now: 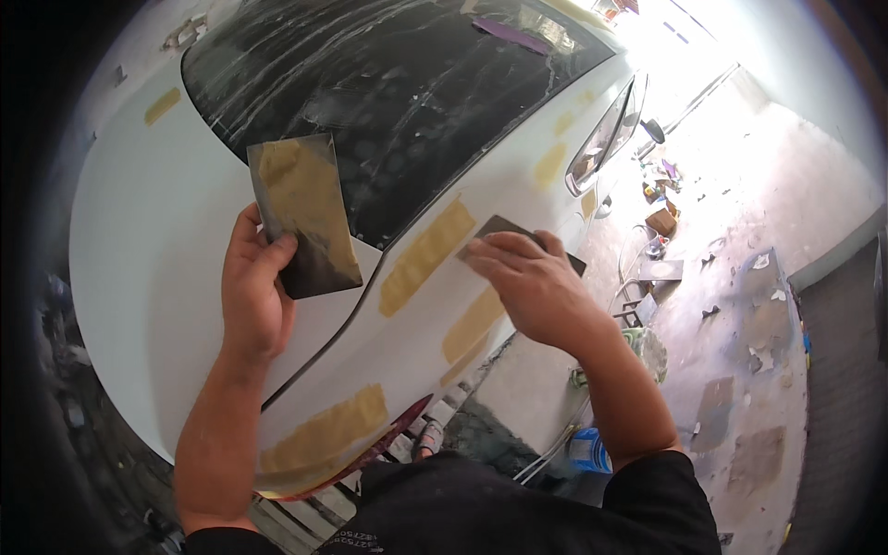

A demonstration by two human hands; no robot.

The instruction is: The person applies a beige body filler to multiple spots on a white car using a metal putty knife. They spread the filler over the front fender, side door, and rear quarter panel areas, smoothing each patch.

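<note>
My left hand grips the lower part of a flat rectangular plate, its thumb on the front face. Tan putty is smeared over much of that plate, which is held up over the white car. In my right hand is a thin dark spreader, with the fingers laid along it, at the car's side panel; whether its edge touches the paint is hidden. Beside the spreader lies a long tan putty patch. Nearer me are another patch and a broad one.
The car's dusty dark window spans the top, with a side window to its right. On the floor at right stand a blue container, a cardboard box and scattered clutter. A foot shows beside the car.
</note>
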